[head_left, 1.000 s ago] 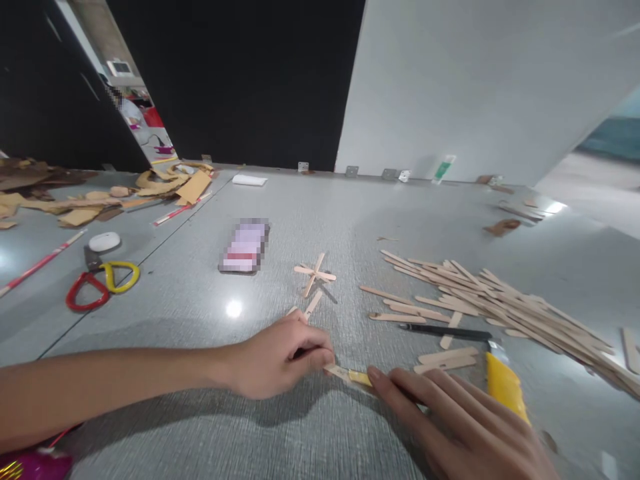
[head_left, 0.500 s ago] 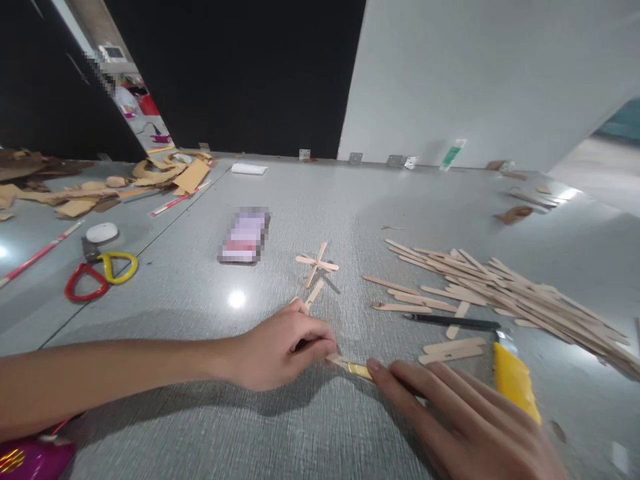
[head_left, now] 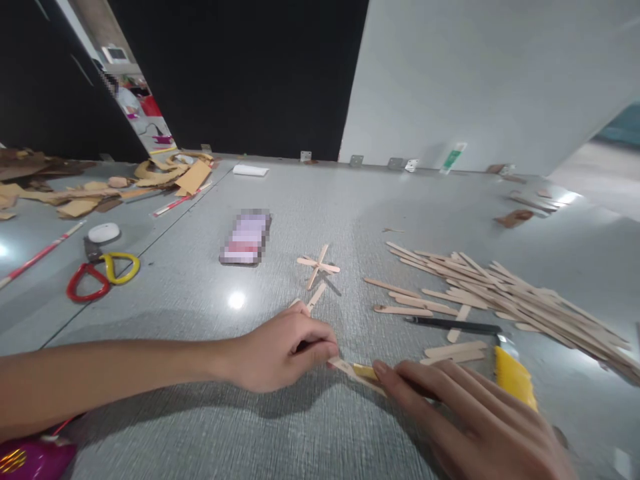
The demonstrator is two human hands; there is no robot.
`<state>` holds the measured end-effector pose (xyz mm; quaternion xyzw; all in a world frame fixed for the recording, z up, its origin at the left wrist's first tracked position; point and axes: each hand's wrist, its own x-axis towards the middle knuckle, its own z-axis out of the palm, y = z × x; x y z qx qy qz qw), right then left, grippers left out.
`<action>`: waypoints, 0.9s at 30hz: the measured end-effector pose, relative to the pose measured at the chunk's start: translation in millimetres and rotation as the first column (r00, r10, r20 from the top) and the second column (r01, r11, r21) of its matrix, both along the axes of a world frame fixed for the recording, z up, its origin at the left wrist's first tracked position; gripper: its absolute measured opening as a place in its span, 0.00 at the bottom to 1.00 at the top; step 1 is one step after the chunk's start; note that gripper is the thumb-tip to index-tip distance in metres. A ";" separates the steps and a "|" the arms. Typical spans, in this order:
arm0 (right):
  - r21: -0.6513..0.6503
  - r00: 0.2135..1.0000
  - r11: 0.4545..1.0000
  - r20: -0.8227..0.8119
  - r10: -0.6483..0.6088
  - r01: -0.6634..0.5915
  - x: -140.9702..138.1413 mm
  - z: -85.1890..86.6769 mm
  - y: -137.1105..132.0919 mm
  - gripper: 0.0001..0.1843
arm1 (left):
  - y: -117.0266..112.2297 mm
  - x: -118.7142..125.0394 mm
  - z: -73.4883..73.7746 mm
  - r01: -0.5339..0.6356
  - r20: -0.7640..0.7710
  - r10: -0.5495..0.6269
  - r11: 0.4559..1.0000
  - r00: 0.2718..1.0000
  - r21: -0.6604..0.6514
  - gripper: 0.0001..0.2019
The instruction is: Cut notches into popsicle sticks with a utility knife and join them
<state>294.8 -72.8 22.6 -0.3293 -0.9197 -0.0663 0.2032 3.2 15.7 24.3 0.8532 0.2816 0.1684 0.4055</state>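
Note:
My left hand (head_left: 280, 350) is closed in a pinch on a pale wooden craft stick (head_left: 342, 365), whose end points right toward my other hand. A small yellow strip (head_left: 364, 371) lies along that stick, pressed under the fingertips of my right hand (head_left: 475, 420). What the strip is made of I cannot make out, and my right thumb is hidden. Just beyond my left knuckles lies another craft stick (head_left: 317, 296), partly covered by the hand. Farther off, several short sticks form a star-like cross (head_left: 319, 265) on the grey table (head_left: 210, 427).
To the right spreads a pile of craft sticks (head_left: 515, 293), with a black pen-like tool (head_left: 450, 325) and a yellow-handled tool (head_left: 515, 377) nearer. Leftward are a phone (head_left: 247, 237), scissors (head_left: 103, 270), a white case (head_left: 104, 232), cardboard scraps (head_left: 193, 177) and a purple object (head_left: 37, 458).
My right hand has slid slightly right and down. The yellow strip has shifted right and turned a little, so more of the stick's end shows. My left hand keeps its pinch.

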 end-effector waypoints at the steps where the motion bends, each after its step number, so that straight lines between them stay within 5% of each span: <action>1: 0.004 1.000 1.000 0.001 0.007 -0.007 2.1 0.2 0.7 0.25 | -0.1 -0.1 -0.1 -0.004 -0.002 0.004 1.000 1.000 0.007 0.17; 27: 0.180 0.996 0.981 0.066 0.063 -0.074 -13.6 7.5 -0.1 0.30 | 0.3 -1.1 -1.6 0.009 -0.015 -0.009 1.000 1.000 0.011 0.18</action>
